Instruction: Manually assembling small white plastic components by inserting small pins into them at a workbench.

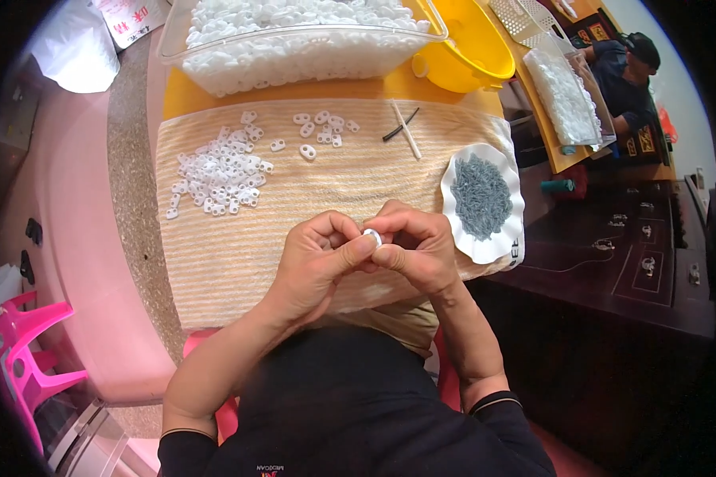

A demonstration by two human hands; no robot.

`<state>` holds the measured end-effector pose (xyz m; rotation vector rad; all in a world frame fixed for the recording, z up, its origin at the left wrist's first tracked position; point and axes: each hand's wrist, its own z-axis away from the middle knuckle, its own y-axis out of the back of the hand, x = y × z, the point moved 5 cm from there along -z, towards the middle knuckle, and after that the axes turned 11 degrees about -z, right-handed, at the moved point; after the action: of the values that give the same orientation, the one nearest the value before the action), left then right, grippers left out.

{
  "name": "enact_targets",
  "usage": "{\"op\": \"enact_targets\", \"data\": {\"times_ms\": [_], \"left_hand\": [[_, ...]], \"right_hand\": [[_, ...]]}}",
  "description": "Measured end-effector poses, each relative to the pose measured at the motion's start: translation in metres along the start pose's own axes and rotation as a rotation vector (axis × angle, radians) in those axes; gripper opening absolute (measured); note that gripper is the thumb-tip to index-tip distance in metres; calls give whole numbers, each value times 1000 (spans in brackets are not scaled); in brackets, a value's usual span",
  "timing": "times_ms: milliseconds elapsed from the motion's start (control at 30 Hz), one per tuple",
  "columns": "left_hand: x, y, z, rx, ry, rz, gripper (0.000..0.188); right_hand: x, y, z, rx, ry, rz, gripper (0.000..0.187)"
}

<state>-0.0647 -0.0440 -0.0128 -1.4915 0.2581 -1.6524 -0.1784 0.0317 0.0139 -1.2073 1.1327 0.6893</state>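
Note:
Just above the near edge of a striped cloth (326, 179), both my hands meet around one small white plastic piece (372, 237). My left hand (320, 248) pinches it between thumb and fingers. From the other side, my right hand (418, 245) closes thumb and fingertips on it too; whether a smaller part sits in those fingertips is hidden. A heap of white two-holed plastic pieces (221, 176) lies on the cloth to the left. Right of my hands, a white wavy-rimmed plate (447, 208) holds many small grey parts (481, 197).
At the back stand a clear bin (302, 33) full of white pieces and a yellow basin (485, 60). A white stick and a black one (406, 131) lie crossed on the cloth. Pink stools (36, 350) stand left. Another person (624, 75) sits at the far right beside a tray (565, 99).

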Motion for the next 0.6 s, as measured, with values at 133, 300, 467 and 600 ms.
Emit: {"op": "enact_targets", "data": {"times_ms": [133, 300, 467, 600], "left_hand": [[4, -2, -2, -27, 37, 13, 14], [5, 1, -1, -19, 93, 11, 14], [5, -2, 0, -71, 111, -5, 14], [6, -2, 0, -26, 106, 28, 13]], "right_hand": [[2, 2, 0, 6, -71, -69, 31], [3, 2, -1, 0, -212, -81, 28], [0, 8, -1, -42, -177, -47, 19], [-11, 4, -7, 57, -165, -117, 12]]}}
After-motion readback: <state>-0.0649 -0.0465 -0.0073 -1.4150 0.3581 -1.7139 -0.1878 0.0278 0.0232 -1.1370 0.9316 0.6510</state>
